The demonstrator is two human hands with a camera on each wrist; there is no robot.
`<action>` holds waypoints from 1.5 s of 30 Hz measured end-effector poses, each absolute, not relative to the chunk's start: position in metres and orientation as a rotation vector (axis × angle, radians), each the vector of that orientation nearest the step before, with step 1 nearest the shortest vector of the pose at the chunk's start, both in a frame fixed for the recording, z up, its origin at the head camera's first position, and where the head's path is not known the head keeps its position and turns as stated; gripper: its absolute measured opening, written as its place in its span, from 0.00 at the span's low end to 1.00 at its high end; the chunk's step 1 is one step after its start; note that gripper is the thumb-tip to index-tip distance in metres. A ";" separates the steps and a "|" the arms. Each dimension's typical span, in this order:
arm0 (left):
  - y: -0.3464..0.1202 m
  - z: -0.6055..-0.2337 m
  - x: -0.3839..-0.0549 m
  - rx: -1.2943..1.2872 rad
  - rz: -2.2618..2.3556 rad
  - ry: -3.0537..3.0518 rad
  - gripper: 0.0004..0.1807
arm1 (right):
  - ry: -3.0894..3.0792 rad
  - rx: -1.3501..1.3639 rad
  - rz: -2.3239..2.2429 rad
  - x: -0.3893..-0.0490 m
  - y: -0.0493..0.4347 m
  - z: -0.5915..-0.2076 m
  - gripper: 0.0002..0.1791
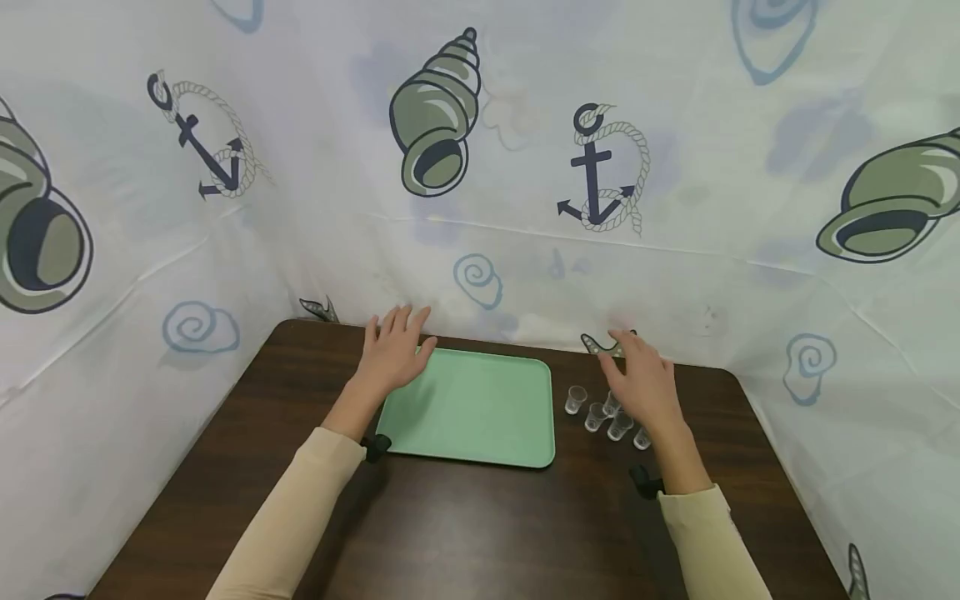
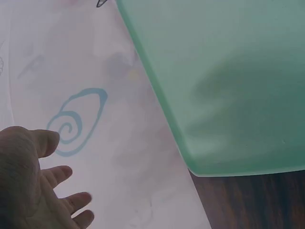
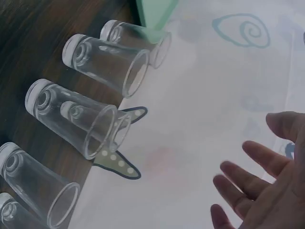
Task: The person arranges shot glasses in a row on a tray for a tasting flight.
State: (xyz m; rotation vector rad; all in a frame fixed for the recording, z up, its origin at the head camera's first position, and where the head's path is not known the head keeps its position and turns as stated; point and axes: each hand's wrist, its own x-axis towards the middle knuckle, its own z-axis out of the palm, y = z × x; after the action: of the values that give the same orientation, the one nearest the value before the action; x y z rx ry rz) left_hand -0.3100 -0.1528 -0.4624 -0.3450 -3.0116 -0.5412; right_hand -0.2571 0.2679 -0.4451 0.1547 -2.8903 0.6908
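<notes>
A pale green tray (image 1: 472, 408) lies flat on the dark wooden table. Over its far left corner hovers my left hand (image 1: 392, 354), fingers spread and holding nothing. Right of the tray stand several small clear shot glasses (image 1: 575, 400), upright and close together. Above and partly in front of them is my right hand (image 1: 641, 379), which hides some of the group in the head view. From the right wrist, the glasses (image 3: 107, 64) appear beside the right hand (image 3: 267, 186), apart from its loosely bent fingers. The left wrist view shows the left hand (image 2: 52, 186) clear of the tray (image 2: 228, 86).
White cloth (image 1: 525, 267) printed with shells and anchors hangs behind the table and along both sides. The brown tabletop (image 1: 465, 525) extends toward me in front of the tray. Each wrist wears a dark strap mount (image 1: 377, 447).
</notes>
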 end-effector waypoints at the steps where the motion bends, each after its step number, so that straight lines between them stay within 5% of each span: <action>1: -0.154 -0.462 -0.309 -0.339 -0.536 -3.000 0.35 | -2.867 0.151 0.689 -0.256 0.267 -0.445 0.32; 9: -0.164 -0.466 -0.300 -0.258 -0.506 -2.998 0.28 | -2.881 0.199 0.612 -0.253 0.258 -0.449 0.24; 45: -0.214 -0.540 -0.279 0.065 -1.293 -3.097 0.25 | -3.261 0.225 0.521 -0.265 0.246 -0.464 0.32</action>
State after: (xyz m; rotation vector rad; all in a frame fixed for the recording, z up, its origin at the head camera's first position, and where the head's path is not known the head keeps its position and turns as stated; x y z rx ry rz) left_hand -0.2791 -0.2140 -0.5398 0.0654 -3.0971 -1.2928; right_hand -0.2650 0.2456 -0.4645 0.2254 -3.2612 0.5213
